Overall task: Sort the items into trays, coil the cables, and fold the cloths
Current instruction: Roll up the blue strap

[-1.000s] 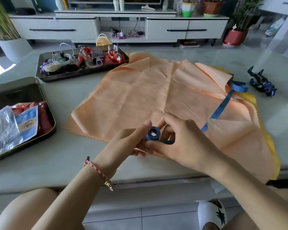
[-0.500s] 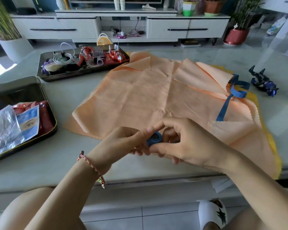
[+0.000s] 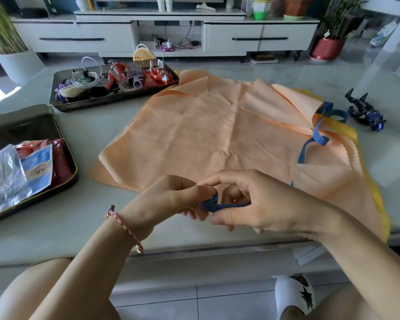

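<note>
Where a pale grey glossy tabletop (image 3: 97,227) stands before a long white drawer cabinet (image 3: 83,31), a creased square peach cloth (image 3: 206,135) is spread. At the cloth's near edge, the rolled end of a flat blue tape (image 3: 322,140) is pinched between the left hand (image 3: 169,199) and the right hand (image 3: 270,204), fingers curled. Its loose length is laid running away rightward, looped at the cloth's right corner.
</note>
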{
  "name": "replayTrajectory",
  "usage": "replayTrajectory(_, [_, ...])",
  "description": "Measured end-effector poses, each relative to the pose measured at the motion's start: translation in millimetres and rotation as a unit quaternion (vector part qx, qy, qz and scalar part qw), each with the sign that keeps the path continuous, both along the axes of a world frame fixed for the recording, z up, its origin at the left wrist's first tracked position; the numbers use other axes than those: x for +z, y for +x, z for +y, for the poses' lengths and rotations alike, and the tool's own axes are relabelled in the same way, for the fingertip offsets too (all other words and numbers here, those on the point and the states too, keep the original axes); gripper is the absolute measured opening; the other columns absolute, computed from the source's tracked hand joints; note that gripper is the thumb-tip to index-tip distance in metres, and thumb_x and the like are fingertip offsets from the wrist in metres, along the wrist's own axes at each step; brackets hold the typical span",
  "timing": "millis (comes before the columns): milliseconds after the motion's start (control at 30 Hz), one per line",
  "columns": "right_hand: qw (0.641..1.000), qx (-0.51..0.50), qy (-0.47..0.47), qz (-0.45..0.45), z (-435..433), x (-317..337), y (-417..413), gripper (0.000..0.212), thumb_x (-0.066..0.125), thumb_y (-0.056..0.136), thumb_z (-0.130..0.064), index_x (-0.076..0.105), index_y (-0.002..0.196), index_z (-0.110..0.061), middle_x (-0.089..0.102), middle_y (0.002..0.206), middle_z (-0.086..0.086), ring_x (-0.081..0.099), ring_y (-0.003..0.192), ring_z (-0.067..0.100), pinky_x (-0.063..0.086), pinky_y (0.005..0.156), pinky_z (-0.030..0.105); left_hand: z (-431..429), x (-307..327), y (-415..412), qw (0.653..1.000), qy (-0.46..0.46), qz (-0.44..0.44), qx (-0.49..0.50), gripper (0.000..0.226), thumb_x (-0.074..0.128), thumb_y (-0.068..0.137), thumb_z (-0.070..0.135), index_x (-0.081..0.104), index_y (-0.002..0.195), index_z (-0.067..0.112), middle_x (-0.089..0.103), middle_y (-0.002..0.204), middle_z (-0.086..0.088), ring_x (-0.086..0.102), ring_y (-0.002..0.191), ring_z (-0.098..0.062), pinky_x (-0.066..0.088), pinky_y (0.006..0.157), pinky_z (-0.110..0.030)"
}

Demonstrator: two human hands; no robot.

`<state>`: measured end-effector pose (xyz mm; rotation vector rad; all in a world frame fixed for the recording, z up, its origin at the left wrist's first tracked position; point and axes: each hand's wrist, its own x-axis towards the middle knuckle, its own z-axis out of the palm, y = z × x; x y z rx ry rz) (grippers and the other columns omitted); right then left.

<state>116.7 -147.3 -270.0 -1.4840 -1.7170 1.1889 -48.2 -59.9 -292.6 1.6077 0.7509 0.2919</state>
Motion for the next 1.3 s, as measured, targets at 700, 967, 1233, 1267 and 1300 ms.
replayTrajectory(700, [0.992,-0.054,0.083,-0.076,2.9,-3.3,-2.9,0.031,0.069,0.083,-0.026,0.055,0.111,-0.028,0.057,0.05,-0.008,0.049,0.045,0.005,0.036,0.05,0.011,0.6,3.7,-0.5,0.999,-0.032,-0.012,0.014,0.038,0.07,0.075,0.043,0.072,0.07,0.005,0.068,0.065,-0.007,0.059,0.061,-0.009,0.048,0.062,-0.018])
replayTrajectory(967, [0.99,-0.078,0.094,-0.07,1.7,-2.2,-6.2,0.025,0.074,0.074,-0.038,0.059,0.087,-0.023,0.066,0.066,0.002,0.059,0.055,0.011,0.045,0.051,0.02,1.6,4.1,-7.8,0.998,-0.062,-0.008,0.001,0.052,0.065,0.067,0.056,0.071,0.075,0.005,0.07,0.072,-0.012,0.061,0.068,-0.017,0.051,0.066,-0.023])
replayTrajectory(1233, [0.929,-0.141,0.212,-0.268,0.7,-13.6,-13.8,0.041,0.063,0.07,-0.056,0.044,0.082,-0.021,0.049,0.06,-0.01,0.046,0.049,0.011,0.03,0.05,0.024,-7.1,1.8,0.3,1.0,0.01,0.0,0.023,0.038,0.067,0.077,0.048,0.072,0.073,0.011,0.067,0.066,-0.001,0.057,0.063,-0.006,0.046,0.068,-0.025])
replayTrajectory(1267, [0.942,-0.134,0.192,-0.24,1.0,-12.8,-13.3,0.041,0.066,0.069,-0.056,0.046,0.085,-0.023,0.052,0.059,-0.008,0.047,0.05,0.011,0.032,0.05,0.025,-6.2,2.4,0.0,1.0,0.01,0.003,0.021,0.032,0.067,0.077,0.044,0.07,0.067,0.013,0.064,0.061,0.002,0.054,0.061,-0.007,0.044,0.067,-0.024])
replayTrajectory(1300, [0.961,-0.118,0.162,-0.192,1.6,-11.1,-12.4,0.041,0.069,0.069,-0.054,0.048,0.09,-0.026,0.056,0.059,-0.005,0.049,0.051,0.011,0.036,0.051,0.027,-4.7,3.0,-0.7,1.0,0.005,0.004,0.019,0.029,0.063,0.076,0.04,0.069,0.063,0.014,0.063,0.059,0.003,0.054,0.061,-0.008,0.044,0.067,-0.025])
